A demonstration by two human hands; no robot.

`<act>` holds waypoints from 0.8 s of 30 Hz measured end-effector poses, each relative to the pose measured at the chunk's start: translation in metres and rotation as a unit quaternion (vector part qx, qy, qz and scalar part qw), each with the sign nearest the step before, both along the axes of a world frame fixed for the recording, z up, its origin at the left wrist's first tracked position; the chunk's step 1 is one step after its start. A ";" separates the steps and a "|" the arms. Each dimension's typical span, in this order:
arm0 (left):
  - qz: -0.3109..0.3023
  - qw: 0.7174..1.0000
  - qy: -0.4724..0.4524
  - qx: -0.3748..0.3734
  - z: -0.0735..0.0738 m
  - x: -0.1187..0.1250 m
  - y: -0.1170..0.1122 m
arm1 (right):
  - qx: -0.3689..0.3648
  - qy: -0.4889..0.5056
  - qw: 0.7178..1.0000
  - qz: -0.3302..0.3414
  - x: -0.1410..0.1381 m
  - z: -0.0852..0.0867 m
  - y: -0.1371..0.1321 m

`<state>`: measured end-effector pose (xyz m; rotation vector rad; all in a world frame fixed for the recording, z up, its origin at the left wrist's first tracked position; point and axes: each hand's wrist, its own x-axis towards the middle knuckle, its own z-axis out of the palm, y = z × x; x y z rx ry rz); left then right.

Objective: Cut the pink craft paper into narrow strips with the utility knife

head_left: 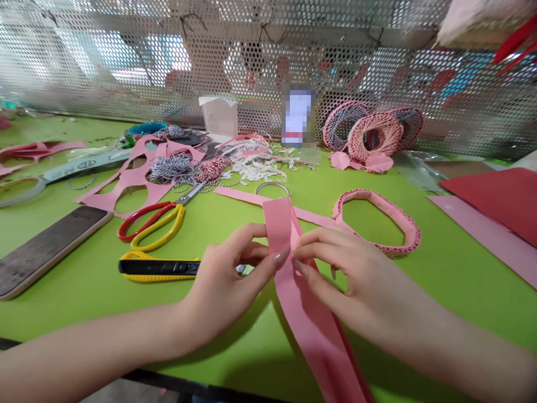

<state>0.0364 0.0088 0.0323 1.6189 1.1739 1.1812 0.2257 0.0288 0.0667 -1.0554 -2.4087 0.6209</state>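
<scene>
A long pink paper strip [308, 322] runs from the front edge of the picture up between my hands, with a folded or overlapping end on top. My left hand [235, 266] pinches it from the left, thumb lying across the front. From the right, the fingertips of my right hand [344, 268] press on the same strip near its edge. Behind my right hand lies a pink paper band bent into a loop [403, 221] with a ridged red edge. A flat narrow pink strip [239, 195] and a metal ring [272, 187] lie just beyond my hands.
Left of my hands are a yellow and black box cutter [161, 267], red and yellow scissors [157, 224] and a phone [50, 246]. Cut pink paper [134, 176] and string bundles [176, 167] lie behind. String-wound rings [373, 137] lean on the mesh panel [235, 61]; red sheets [499, 196] lie right.
</scene>
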 end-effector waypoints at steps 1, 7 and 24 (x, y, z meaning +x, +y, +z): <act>0.000 1.000 0.000 0.001 0.000 0.000 0.000 | 0.006 0.000 1.000 0.000 0.000 0.000 0.000; 0.025 1.000 -0.002 0.014 -0.001 0.002 0.000 | 0.112 0.003 0.994 -0.005 -0.003 -0.005 -0.001; 0.023 0.994 -0.108 -0.007 0.002 0.004 0.001 | 0.150 -0.003 0.989 -0.016 0.008 0.014 -0.003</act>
